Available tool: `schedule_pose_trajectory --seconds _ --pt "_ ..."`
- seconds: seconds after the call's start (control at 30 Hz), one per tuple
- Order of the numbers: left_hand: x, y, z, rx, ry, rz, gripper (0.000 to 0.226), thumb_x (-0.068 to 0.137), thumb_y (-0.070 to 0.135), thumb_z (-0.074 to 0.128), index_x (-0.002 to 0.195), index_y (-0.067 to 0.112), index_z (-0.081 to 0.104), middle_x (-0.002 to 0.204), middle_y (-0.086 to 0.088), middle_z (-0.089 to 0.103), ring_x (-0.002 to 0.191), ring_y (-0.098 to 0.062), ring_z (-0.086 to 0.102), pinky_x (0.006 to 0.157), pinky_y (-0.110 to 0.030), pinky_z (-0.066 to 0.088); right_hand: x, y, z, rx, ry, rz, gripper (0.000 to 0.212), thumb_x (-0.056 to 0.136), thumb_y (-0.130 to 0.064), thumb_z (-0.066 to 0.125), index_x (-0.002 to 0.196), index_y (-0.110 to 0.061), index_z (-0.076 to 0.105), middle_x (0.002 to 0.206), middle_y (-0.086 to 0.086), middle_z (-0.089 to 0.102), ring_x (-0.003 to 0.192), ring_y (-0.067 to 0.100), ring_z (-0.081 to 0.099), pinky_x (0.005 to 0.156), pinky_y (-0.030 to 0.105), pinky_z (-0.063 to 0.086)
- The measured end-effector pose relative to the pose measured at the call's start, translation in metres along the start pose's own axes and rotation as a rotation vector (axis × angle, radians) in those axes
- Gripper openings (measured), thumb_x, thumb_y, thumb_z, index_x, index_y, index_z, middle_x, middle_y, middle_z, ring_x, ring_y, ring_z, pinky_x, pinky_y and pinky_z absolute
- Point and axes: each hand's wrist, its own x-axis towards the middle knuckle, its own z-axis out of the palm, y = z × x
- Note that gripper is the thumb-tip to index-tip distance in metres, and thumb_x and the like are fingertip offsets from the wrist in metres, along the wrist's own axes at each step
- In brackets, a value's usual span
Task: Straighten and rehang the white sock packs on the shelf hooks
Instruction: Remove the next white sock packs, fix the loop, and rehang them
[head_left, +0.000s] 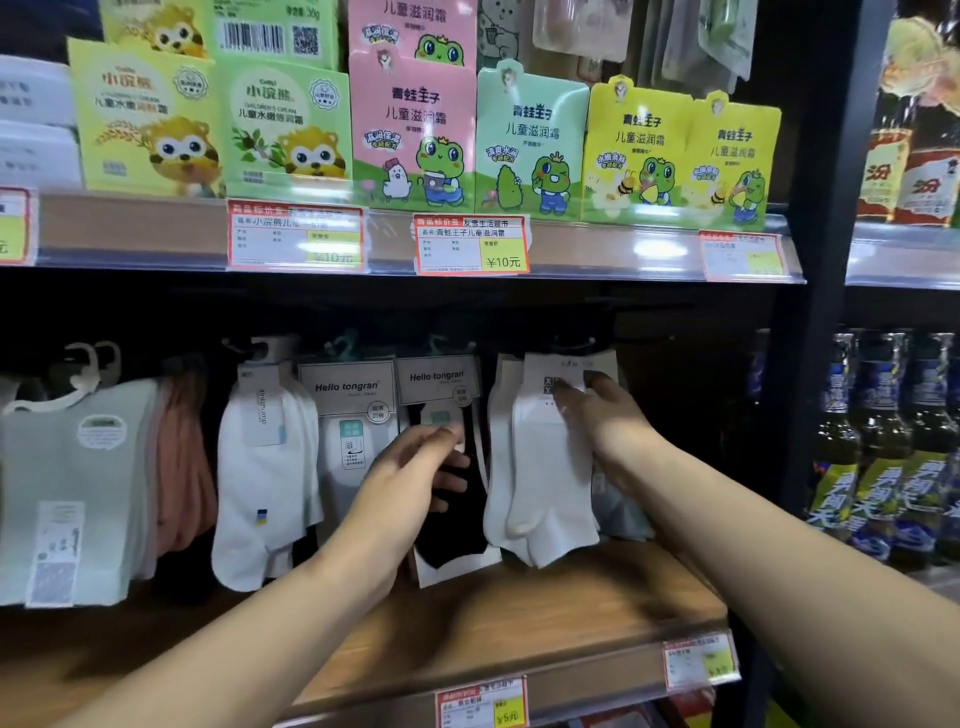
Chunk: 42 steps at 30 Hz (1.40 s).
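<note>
Several sock packs hang from hooks under the upper shelf. A white sock pack (540, 467) hangs at the right, and my right hand (608, 421) grips its right edge near the top card. Left of it hangs a black sock pack (447, 525) with a "Hello tongran" card. My left hand (415, 478) rests against that black pack, fingers curled around its left side. Another "Hello tongran" white pack (348, 431) and a plain white sock pack (265, 467) hang further left. The hooks themselves are mostly lost in shadow.
A wooden shelf board (519, 623) lies below the socks. Pale green and pink garments (78, 483) hang at the left. Children's cream boxes (415, 130) stand on the shelf above. Dark bottles (883, 447) fill the neighbouring bay at the right, past a black upright post.
</note>
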Motion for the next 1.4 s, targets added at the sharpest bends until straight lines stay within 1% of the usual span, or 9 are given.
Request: schedule_pose_trajectory --seconds 0.2,0.3,0.43,0.57,0.67,0.83,1.0,1.23,1.4 --pt "-0.001 -0.002 -0.016 0.007 0.003 0.002 0.022 0.092 0.031 0.057 0.096 0.013 0.069 0.086 -0.006 0.07 0.077 -0.021 0.063 0.064 -0.031 0.044 0.007 0.006 0.007 -0.077 -0.023 0.002 0.052 0.095 -0.034 0.059 0.144 -0.017 0.051 0.14 0.008 0.062 0.125 0.032 0.06 0.11 0.049 0.046" --pt "-0.002 -0.003 -0.022 0.012 -0.002 -0.005 0.026 0.093 0.03 0.056 0.102 0.008 0.067 0.085 -0.007 0.069 0.076 -0.022 0.062 0.062 -0.03 0.043 0.005 0.013 0.008 -0.077 -0.063 0.034 0.062 0.092 -0.036 0.063 0.148 -0.016 0.046 0.147 0.01 0.058 0.131 0.031 0.056 0.113 0.047 0.043" --pt "-0.004 -0.004 -0.027 0.005 -0.012 -0.005 0.029 0.092 0.032 0.058 0.101 0.006 0.067 0.082 -0.006 0.068 0.074 -0.022 0.062 0.061 -0.031 0.042 -0.002 0.014 0.008 -0.041 -0.051 0.047 0.058 0.098 -0.03 0.06 0.15 -0.012 0.042 0.151 0.01 0.052 0.136 0.029 0.051 0.105 0.031 0.04" --pt "-0.004 -0.002 -0.027 0.0 -0.015 -0.009 0.028 0.093 0.03 0.057 0.102 0.005 0.066 0.084 -0.008 0.067 0.073 -0.022 0.061 0.058 -0.029 0.042 -0.001 0.012 0.007 0.036 -0.014 0.057 0.066 0.097 -0.036 0.058 0.155 -0.015 0.034 0.158 0.008 0.045 0.142 0.03 0.045 0.108 0.033 0.035" --pt "-0.006 0.0 -0.024 0.0 -0.028 -0.008 0.028 0.093 0.03 0.056 0.102 0.006 0.066 0.083 -0.008 0.067 0.072 -0.022 0.061 0.057 -0.029 0.042 0.006 0.012 0.002 0.128 0.017 0.066 0.075 0.085 -0.041 0.065 0.152 -0.02 0.038 0.15 0.012 0.054 0.132 0.034 0.055 0.113 0.049 0.043" --pt "-0.01 0.0 -0.023 0.001 -0.04 -0.01 0.026 0.093 0.027 0.056 0.104 0.006 0.066 0.084 -0.007 0.066 0.074 -0.023 0.061 0.057 -0.029 0.042 0.012 0.004 0.001 0.175 0.025 0.06 0.051 0.083 -0.032 0.066 0.133 -0.024 0.058 0.124 0.008 0.07 0.114 0.036 0.066 0.105 0.055 0.05" --pt "-0.012 0.0 -0.027 -0.005 -0.04 -0.022 0.03 0.091 0.032 0.058 0.105 0.006 0.066 0.084 -0.008 0.065 0.073 -0.023 0.06 0.057 -0.03 0.042 -0.003 -0.008 0.011 0.083 -0.028 0.004 0.049 0.097 -0.02 0.058 0.145 -0.019 0.05 0.138 0.008 0.063 0.127 0.031 0.059 0.114 0.047 0.043" --pt "-0.014 0.001 -0.029 -0.003 -0.042 -0.023 0.029 0.091 0.031 0.058 0.104 0.006 0.067 0.085 -0.009 0.065 0.074 -0.024 0.061 0.057 -0.031 0.042 -0.006 0.0 0.008 0.025 -0.031 0.002 0.051 0.098 -0.021 0.06 0.147 -0.013 0.048 0.145 0.011 0.058 0.13 0.03 0.057 0.113 0.044 0.043" --pt "-0.013 0.0 -0.03 0.005 -0.045 -0.025 0.028 0.091 0.032 0.058 0.102 0.008 0.068 0.085 -0.009 0.065 0.074 -0.025 0.061 0.058 -0.031 0.042 -0.009 0.003 0.005 0.025 -0.058 0.034 0.046 0.099 -0.016 0.057 0.145 -0.01 0.049 0.126 0.003 0.057 0.109 0.019 0.053 0.088 0.024 0.041"
